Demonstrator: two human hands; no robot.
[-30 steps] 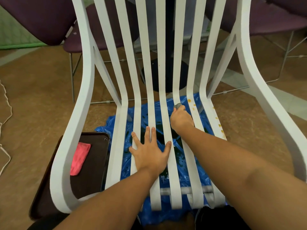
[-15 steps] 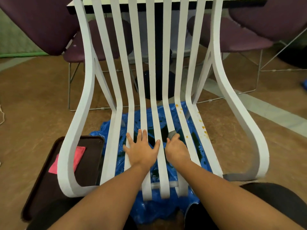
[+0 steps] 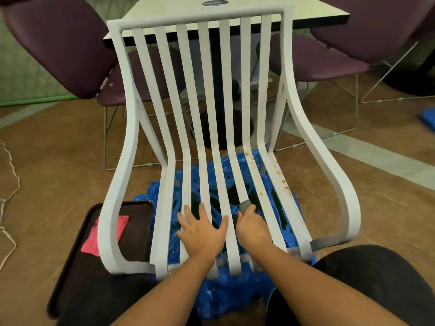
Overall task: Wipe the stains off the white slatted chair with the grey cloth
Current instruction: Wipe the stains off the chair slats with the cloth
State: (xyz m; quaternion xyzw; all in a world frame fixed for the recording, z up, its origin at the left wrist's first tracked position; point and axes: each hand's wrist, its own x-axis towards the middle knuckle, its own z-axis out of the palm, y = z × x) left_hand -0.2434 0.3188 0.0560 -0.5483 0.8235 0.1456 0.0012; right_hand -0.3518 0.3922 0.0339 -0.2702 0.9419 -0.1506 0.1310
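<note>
The white slatted chair (image 3: 127,142) fills the middle of the view, its seat slats running toward me. Orange stains (image 3: 280,174) dot the right-hand slats near the bend of the seat. My left hand (image 3: 202,231) lies flat with spread fingers across the middle seat slats. My right hand (image 3: 253,225) grips the grey cloth (image 3: 244,204) on a slat right of centre; only a small grey bunch shows beyond the fingers. The cloth sits nearer to me than the stains.
A blue plastic sheet (image 3: 235,300) lies on the floor under the chair. A dark tray (image 3: 77,267) with a pink cloth (image 3: 106,234) sits at the left. Purple chairs (image 3: 61,43) and a table (image 3: 235,10) on a black pedestal stand behind. A white cord (image 3: 9,184) lies at far left.
My right hand with the cloth has slid down the slat toward me, away from the seat bend. The view has pulled back and tilted up. My left hand stays flat on the slats.
</note>
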